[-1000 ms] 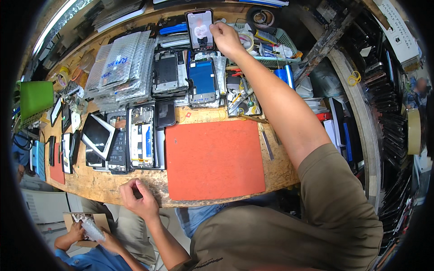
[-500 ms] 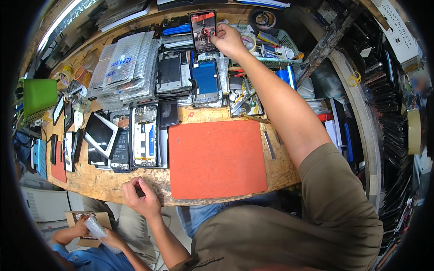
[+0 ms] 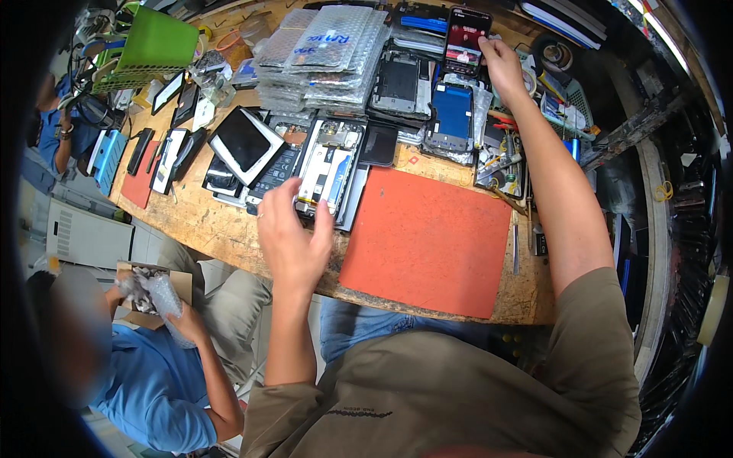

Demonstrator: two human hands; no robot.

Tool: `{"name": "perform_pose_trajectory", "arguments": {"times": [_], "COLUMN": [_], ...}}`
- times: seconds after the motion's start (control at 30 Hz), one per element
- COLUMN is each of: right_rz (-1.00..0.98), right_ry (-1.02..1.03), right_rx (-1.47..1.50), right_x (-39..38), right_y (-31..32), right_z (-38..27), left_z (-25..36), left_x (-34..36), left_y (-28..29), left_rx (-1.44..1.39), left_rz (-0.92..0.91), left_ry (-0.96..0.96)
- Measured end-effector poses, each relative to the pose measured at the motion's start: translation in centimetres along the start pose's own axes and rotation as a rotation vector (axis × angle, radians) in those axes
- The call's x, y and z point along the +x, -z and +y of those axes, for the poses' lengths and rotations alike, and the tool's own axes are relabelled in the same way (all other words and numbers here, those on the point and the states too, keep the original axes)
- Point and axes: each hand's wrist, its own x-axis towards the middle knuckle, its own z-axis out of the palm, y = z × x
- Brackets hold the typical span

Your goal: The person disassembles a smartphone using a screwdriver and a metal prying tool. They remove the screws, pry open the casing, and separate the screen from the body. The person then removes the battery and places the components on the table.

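Note:
At the far side of the bench a smartphone (image 3: 467,42) stands propped upright with its screen lit. My right hand (image 3: 505,70) is closed at its right edge, thumb at the screen and fingers curled. My left hand (image 3: 292,238), fingers apart and holding nothing, hovers over the bench's near edge. Just beyond it lies an opened phone (image 3: 332,164) with its inner board and a white-and-blue battery area showing. Left of that, a white-framed phone screen (image 3: 246,146) rests tilted on other phone parts. An orange-red work mat (image 3: 427,240) covers the bench between my arms.
Bubble-wrapped packets (image 3: 324,65) are piled at the back, beside a blue-faced phone part (image 3: 452,114). A tray of tools (image 3: 500,164) sits by my right forearm. A green basket (image 3: 156,46) stands far left. Below left, a person in blue holds bubble wrap over a cardboard box (image 3: 179,286).
My left hand has risen and moved forward from the bench edge, its fingers spreading. The view has turned leftward, showing more of the other person. My right hand stays at the smartphone, whose screen picture differs.

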Motion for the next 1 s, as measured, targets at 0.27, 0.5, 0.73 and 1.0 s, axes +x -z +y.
{"name": "perform_pose_trajectory", "arguments": {"times": [0.27,0.5,0.73,1.0], "right_rz": [0.06,0.051,0.064,0.083], "right_ry": [0.013,0.037,0.025,0.005], "right_rx": [-0.031,-0.023,-0.072,-0.013], "right_x": [-0.4,-0.8,-1.1,-1.3], "right_y": [-0.5,-0.4,-0.7,-0.7], "right_z": [-0.3,-1.2,-1.4,-1.8], "left_z": [1.2,4.3,5.6,4.8], "left_x": [2.6,5.9,12.1,12.7], "left_y": [-2.0,-4.2,-9.2,-9.6], "left_rx": [0.241,0.073,0.502,0.572], "left_rz": [-0.187,-0.109,-0.164,-0.176], "left_ry": [0.045,-0.309,-0.703,-0.773]}}
